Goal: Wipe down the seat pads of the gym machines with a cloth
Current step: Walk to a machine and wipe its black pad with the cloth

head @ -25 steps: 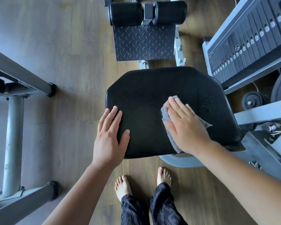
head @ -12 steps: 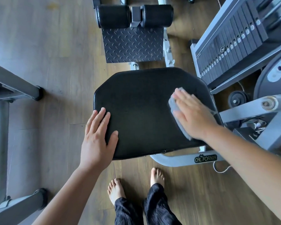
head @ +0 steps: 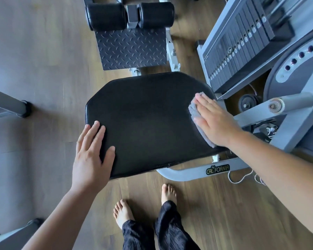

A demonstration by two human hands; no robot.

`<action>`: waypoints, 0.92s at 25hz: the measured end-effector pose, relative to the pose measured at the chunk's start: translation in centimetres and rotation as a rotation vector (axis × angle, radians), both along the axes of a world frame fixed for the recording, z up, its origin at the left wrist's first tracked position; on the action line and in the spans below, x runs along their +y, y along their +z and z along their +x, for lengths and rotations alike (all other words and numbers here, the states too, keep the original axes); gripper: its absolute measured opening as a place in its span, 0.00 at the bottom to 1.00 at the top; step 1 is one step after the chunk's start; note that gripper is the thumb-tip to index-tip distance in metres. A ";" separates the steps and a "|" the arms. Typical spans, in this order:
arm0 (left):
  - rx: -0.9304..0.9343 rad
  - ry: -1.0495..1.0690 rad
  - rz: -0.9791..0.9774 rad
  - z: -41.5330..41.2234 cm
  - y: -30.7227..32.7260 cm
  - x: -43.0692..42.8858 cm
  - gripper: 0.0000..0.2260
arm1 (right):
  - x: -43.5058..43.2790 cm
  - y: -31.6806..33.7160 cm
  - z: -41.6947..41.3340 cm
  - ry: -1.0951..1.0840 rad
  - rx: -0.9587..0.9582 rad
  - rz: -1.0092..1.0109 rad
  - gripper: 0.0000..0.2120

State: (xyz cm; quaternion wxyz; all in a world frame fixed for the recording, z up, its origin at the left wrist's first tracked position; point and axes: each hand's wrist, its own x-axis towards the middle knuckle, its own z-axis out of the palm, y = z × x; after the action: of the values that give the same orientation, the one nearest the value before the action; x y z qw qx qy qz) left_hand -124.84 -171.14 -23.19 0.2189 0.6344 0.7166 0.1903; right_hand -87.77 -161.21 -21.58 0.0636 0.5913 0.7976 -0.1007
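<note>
The right hand (head: pixel 214 121) presses a grey cloth (head: pixel 195 112) flat-fingered onto the black seat pad's (head: pixel 148 120) right edge; the left hand (head: pixel 90 154) rests spread, fingers straight, on its left corner.

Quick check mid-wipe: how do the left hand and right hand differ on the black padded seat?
The left hand lies bare on the black padded seat, at its near left corner; the right hand presses a grey cloth at the right edge. The left hand's thumb spreads wide; the right hand's fingers lie close together. Both are flat, fingers straight.
</note>
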 end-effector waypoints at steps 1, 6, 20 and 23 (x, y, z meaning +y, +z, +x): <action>0.002 -0.001 0.000 0.1 0.1 0.0 0.25 | 2.4 -0.2 -0.3 -0.076 -0.009 -0.007 0.28; 0.012 0.006 -0.008 0.3 0.2 0.0 0.25 | 0.4 -0.7 -0.8 -0.280 -0.060 0.041 0.29; 0.011 -0.015 -0.032 0.0 0.2 0.1 0.26 | -6.7 -0.1 -4.3 -0.345 -0.064 0.090 0.30; 0.008 -0.017 -0.029 0.0 0.2 0.1 0.26 | -7.9 -0.4 -11.7 -0.244 -0.036 0.117 0.30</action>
State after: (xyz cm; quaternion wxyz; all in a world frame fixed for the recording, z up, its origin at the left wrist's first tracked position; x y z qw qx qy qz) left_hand -124.85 -171.06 -22.94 0.2266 0.6379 0.7147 0.1756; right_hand -99.51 -169.16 -21.99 0.0305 0.6883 0.7230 -0.0505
